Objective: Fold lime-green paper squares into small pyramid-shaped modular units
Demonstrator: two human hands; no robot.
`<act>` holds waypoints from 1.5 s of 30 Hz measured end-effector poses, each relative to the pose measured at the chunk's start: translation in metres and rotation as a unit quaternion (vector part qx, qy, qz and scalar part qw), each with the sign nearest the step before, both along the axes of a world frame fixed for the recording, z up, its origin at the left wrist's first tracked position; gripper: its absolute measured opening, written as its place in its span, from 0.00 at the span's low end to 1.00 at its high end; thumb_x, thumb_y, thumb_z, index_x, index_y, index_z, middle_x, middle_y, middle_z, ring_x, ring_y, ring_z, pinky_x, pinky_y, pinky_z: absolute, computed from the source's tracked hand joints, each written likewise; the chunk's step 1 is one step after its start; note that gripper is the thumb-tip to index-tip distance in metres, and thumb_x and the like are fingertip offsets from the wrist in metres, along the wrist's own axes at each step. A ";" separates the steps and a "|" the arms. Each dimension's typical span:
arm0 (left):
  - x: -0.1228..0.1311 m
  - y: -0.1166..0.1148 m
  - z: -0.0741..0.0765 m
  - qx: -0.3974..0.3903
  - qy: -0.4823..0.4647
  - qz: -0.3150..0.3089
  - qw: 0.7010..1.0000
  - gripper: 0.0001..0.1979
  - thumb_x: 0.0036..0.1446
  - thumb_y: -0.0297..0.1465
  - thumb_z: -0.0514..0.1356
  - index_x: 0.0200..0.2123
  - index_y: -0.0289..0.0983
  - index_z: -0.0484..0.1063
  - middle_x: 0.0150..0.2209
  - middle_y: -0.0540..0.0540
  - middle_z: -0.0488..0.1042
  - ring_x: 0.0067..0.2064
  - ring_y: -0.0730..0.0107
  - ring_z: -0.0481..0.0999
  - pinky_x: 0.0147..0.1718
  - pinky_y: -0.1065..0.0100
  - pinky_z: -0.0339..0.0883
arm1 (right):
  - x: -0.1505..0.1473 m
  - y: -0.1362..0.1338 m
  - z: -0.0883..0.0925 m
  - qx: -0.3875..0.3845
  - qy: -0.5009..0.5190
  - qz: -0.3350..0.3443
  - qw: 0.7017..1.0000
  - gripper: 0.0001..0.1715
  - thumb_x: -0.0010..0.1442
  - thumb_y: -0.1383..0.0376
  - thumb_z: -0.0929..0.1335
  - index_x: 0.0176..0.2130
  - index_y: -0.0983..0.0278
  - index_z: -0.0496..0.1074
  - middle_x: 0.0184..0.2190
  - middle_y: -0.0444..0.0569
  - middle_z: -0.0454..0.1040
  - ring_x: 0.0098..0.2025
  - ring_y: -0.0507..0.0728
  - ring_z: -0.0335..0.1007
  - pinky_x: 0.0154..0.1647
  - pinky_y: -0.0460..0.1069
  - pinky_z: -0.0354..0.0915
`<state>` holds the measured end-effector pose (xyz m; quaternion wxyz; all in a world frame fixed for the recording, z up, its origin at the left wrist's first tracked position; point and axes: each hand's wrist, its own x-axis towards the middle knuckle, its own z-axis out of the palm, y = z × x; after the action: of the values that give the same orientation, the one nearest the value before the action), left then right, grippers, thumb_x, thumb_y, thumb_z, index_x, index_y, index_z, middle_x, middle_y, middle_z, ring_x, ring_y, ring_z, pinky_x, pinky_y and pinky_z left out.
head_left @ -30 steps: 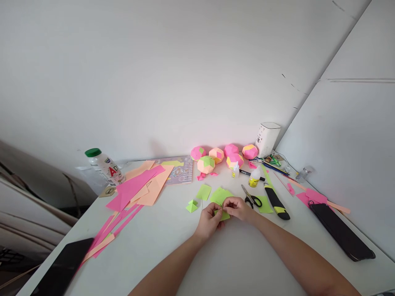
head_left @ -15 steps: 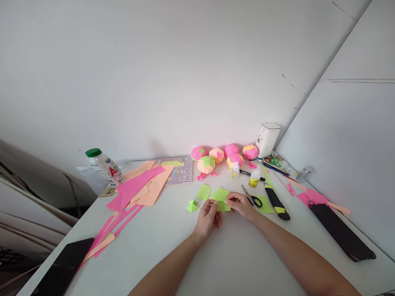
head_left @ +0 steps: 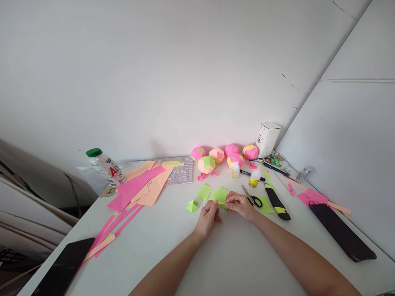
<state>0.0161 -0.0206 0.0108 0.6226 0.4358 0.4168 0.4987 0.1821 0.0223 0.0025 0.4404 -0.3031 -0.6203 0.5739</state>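
My left hand pinches the left end of a small green paper piece between thumb and fingers. My right hand grips its right end, so the paper spans the gap between them and shows as a narrow strip. Just behind it lies another green sheet, partly hidden by my fingers. A green square and a small folded green paper shape rest left of my hands. Scissors with black handles lie right of my right hand, beside a further green square.
Several paper balls line the wall. Two glue bottles, a marker and a yellow-black cutter lie to the right, with a black pouch beyond. Pink and orange paper sheets, a bottle and a black tablet-like slab are at left.
The green paper between my hands has tilted or folded, from a broad face to a thin strip. My fingers shifted slightly; both arms stay in nearly the same place.
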 end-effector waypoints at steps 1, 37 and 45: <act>0.000 0.001 0.000 -0.002 -0.005 0.003 1.000 0.20 0.51 0.47 0.55 0.21 0.36 0.63 0.24 0.53 0.56 0.21 0.78 0.61 0.20 0.71 0.65 | 0.000 0.000 0.000 0.000 0.003 0.002 1.000 0.06 0.50 0.62 0.72 0.29 0.62 0.75 0.30 0.43 0.63 0.25 0.48 0.63 0.25 0.46 0.63; 0.002 -0.001 -0.009 0.077 -0.057 0.021 0.995 0.13 0.50 0.32 0.62 0.31 0.40 0.56 0.32 0.52 0.65 0.34 0.73 0.69 0.32 0.70 0.64 | 0.000 -0.003 0.000 -0.065 -0.125 0.030 0.990 0.15 0.53 0.56 0.68 0.26 0.65 0.65 0.17 0.38 0.58 0.18 0.48 0.53 0.19 0.43 0.51; -0.005 0.002 -0.016 0.126 0.069 -0.027 0.989 0.18 0.49 0.34 0.61 0.46 0.41 0.68 0.42 0.44 0.68 0.44 0.63 0.69 0.41 0.62 0.64 | 0.000 -0.006 0.004 -0.039 -0.145 0.044 0.988 0.16 0.54 0.57 0.67 0.23 0.65 0.63 0.15 0.37 0.53 0.18 0.47 0.48 0.19 0.44 0.46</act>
<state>0.0114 -0.0187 -0.0051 0.5460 0.5549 0.3805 0.4992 0.1818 0.0161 0.0068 0.3078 -0.3723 -0.6673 0.5669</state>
